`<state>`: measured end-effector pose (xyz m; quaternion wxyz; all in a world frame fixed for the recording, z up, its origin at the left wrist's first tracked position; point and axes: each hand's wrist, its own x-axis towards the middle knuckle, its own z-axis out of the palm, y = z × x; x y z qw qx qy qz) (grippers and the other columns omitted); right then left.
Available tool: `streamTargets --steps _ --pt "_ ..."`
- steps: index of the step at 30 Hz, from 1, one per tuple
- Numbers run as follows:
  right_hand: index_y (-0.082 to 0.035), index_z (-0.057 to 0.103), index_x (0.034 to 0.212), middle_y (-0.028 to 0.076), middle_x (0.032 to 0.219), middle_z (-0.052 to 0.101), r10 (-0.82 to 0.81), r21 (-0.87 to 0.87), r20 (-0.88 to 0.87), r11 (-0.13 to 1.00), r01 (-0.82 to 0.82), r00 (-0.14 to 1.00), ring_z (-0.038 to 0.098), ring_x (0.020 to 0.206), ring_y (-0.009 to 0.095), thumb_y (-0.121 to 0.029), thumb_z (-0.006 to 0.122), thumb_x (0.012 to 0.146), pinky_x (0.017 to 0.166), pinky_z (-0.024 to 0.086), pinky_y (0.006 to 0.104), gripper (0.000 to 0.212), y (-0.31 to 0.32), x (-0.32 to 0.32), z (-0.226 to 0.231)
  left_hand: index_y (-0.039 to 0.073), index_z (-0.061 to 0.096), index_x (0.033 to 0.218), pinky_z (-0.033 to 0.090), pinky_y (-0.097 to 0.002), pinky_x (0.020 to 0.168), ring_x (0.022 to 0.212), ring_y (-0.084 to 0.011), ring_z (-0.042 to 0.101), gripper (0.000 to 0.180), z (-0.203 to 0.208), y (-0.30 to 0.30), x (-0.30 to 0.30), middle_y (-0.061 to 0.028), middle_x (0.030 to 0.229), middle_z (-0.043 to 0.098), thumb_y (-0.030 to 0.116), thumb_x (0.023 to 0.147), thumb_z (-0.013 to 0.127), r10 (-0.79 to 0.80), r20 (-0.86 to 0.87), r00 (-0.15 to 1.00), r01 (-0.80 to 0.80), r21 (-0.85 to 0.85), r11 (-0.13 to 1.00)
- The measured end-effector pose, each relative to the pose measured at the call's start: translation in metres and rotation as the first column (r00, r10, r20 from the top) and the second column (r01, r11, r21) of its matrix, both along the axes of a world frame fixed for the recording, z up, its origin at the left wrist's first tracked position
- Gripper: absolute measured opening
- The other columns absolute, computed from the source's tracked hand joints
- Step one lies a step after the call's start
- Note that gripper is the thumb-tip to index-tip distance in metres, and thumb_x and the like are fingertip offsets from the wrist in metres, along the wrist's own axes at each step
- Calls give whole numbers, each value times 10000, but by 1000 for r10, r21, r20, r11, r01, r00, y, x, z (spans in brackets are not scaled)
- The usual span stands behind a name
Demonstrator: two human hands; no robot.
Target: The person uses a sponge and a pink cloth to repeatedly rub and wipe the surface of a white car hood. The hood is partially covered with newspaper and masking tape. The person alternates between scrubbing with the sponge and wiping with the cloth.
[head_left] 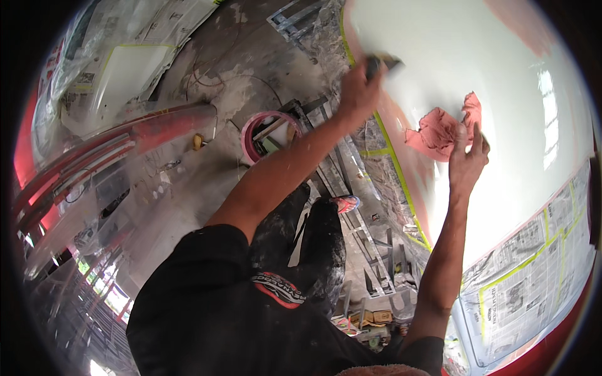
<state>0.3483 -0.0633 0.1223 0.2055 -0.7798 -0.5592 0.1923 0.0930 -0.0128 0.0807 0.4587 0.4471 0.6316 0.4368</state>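
My left hand (360, 93) is closed around a small dark sanding block (384, 64), slightly blurred, at the left edge of a glossy white car body panel (401, 31). A crumpled pink cloth (436, 133) lies against the panel to the right of it. My right hand (468, 161) pinches the cloth between thumb and fingers, and part of the cloth sticks up above the fingertips. Patches of dull pink show along the panel's taped border.
Yellow-green masking tape (401, 178) edges the panel, with newspaper masking (514, 301) at the lower right. Below stand a metal ladder-like frame (370, 260) and a pink round bucket (249, 139) with things in it. A red bumper-like part (169, 128) lies left.
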Motion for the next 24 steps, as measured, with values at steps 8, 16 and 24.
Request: streamTargets --steps 8,16,24 --pt "-83 447 1521 159 1513 432 128 133 659 950 -282 741 490 1186 424 -669 541 972 1017 429 579 809 63 14 -73 -107 250 1561 188 -614 1237 1491 -608 193 764 -119 -54 30 -434 1579 240 181 971 639 -60 -422 905 246 402 882" --pt "-116 466 1535 137 1564 422 142 55 723 964 -261 676 471 1256 406 -646 459 1021 1049 402 582 738 58 35 -76 -73 561 1251 383 -556 1104 1278 -485 494 367 -127 158 -24 -317 1341 530 182 987 566 58 -551 832 237 448 862" --pt "-137 447 1567 147 1644 350 143 -70 694 989 -132 706 353 1417 486 -566 506 1026 1170 290 583 693 56 30 -68 -15 577 1331 455 -543 1076 1281 -497 524 380 -130 110 -46 -302 1339 566 137 983 593 18 -528 849 257 443 859"
